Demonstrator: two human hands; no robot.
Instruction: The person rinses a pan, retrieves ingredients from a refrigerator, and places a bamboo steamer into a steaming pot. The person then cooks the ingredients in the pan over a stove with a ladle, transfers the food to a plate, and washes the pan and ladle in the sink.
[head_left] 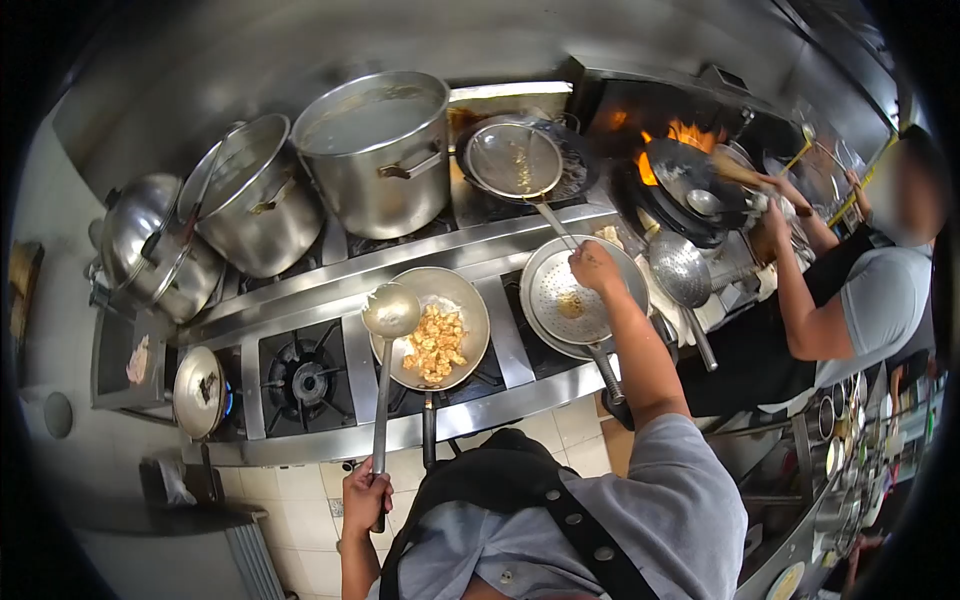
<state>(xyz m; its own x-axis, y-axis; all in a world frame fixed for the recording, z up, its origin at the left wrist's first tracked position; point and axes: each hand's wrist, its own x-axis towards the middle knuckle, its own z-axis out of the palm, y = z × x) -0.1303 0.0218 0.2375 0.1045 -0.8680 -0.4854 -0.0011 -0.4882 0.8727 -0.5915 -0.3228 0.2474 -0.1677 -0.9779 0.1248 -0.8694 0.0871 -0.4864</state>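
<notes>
My left hand point(367, 497) is wrapped round the dark grip of a long ladle point(391, 311), whose bowl hangs over the left side of a frying pan point(478, 318). Golden-brown food pieces point(435, 345) lie in that pan. My right hand point(597, 268) is closed round the handle of a round mesh strainer point(515, 160), which is over a dark wok point(578, 172) at the back burner. Some bits cling to the mesh. Below my right hand, a perforated skimmer point(572, 290) with crumbs in it rests over a metal bowl point(535, 325).
Large stockpots point(375, 165) line the back left. A small pan point(200, 393) sits above a blue flame, beside a bare burner point(308, 381). At right, a co-worker point(850, 300) handles a wok point(695, 190) with orange flames behind it. Another skimmer point(680, 270) lies between us.
</notes>
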